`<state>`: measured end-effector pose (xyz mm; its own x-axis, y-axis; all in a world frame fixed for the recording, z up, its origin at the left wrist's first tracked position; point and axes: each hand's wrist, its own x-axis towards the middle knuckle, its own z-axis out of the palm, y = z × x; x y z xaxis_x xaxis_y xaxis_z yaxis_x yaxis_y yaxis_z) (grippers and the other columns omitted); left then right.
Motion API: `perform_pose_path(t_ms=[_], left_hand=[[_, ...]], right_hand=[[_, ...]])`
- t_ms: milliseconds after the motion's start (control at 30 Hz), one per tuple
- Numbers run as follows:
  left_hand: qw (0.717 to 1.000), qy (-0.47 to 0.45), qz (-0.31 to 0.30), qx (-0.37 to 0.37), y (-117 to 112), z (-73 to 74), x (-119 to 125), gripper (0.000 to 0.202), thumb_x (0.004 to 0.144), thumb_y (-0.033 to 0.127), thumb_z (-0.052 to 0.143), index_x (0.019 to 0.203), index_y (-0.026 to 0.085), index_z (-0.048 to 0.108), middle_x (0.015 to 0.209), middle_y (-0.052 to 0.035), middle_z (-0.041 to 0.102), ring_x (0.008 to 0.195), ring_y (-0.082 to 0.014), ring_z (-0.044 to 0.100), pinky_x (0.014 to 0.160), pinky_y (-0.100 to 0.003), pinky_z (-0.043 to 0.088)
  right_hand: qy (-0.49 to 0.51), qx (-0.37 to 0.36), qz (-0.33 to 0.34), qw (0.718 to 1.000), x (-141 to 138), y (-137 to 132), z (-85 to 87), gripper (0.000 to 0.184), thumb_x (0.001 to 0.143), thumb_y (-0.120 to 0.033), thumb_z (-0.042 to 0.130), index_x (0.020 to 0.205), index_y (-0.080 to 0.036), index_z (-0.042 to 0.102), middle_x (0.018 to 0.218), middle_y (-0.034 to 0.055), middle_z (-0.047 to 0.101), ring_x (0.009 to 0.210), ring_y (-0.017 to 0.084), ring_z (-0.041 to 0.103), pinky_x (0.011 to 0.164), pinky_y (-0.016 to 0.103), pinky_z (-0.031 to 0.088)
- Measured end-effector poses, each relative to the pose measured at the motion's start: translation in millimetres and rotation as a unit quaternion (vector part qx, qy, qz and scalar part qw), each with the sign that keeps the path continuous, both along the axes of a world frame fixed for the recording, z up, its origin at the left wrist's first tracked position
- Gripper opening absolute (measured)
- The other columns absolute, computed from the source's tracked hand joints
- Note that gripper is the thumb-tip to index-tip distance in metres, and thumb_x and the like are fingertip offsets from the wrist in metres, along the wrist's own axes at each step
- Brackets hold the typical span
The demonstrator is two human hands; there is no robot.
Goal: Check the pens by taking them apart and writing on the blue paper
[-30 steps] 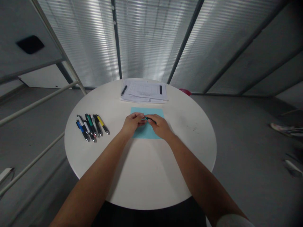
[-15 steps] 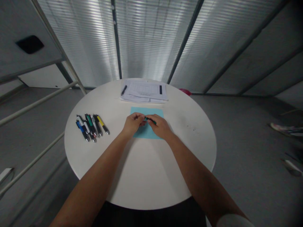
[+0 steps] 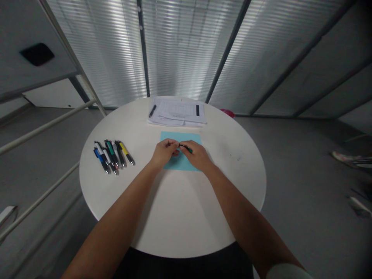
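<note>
My left hand [image 3: 164, 153] and my right hand [image 3: 197, 155] meet over a light blue paper sheet [image 3: 180, 164] at the middle of the white round table [image 3: 174, 221]. The right fingers pinch a slim black and green pen [image 3: 186, 147]. Its other end is hidden by my fingers. The left fingertips hold a thin dark piece [image 3: 169, 144], too small to name. To the left of my hands lies a tight group of several click pens [image 3: 113, 157] in blue, white, green, black and yellow.
A stack of printed papers [image 3: 177, 112] lies at the table's far edge, with a black pen [image 3: 152, 111] on it. A red object [image 3: 227, 112] sits just beyond the rim. Metal railings [image 3: 43, 128] stand at the left, and the grey floor surrounds the table.
My hands stay over the blue sheet. The pen has shifted slightly between my fingers, and the thin dark piece now shows at the left fingertips.
</note>
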<state>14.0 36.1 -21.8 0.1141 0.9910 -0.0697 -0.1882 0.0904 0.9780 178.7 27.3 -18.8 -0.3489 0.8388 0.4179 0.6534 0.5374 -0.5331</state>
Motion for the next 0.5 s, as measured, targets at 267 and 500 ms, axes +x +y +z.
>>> perform_pose_path(t_ms=[267,500], left_hand=[[1.000,0.017,-0.007,0.016,1.1,-3.3,-1.1,0.022,0.073,0.033,0.069,0.083,0.014,0.063,0.072,-0.0028,0.062,0.063,-0.0131,0.061,0.061,-0.029,0.053],[1.000,0.008,-0.007,0.013,1.6,-5.1,-0.6,0.020,0.071,0.029,0.070,0.082,0.014,0.063,0.069,-0.0008,0.062,0.057,-0.0115,0.059,0.059,-0.027,0.052]], right_hand=[[0.001,-0.008,-0.003,1.000,-1.0,1.4,-1.0,0.022,0.093,-0.030,0.048,0.107,-0.023,0.065,0.101,0.0055,0.068,0.093,0.019,0.061,0.084,0.033,0.047],[0.014,-0.016,-0.009,1.000,-2.1,1.8,-2.5,0.022,0.092,-0.030,0.049,0.107,-0.022,0.064,0.101,0.0059,0.068,0.093,0.019,0.062,0.084,0.033,0.047]])
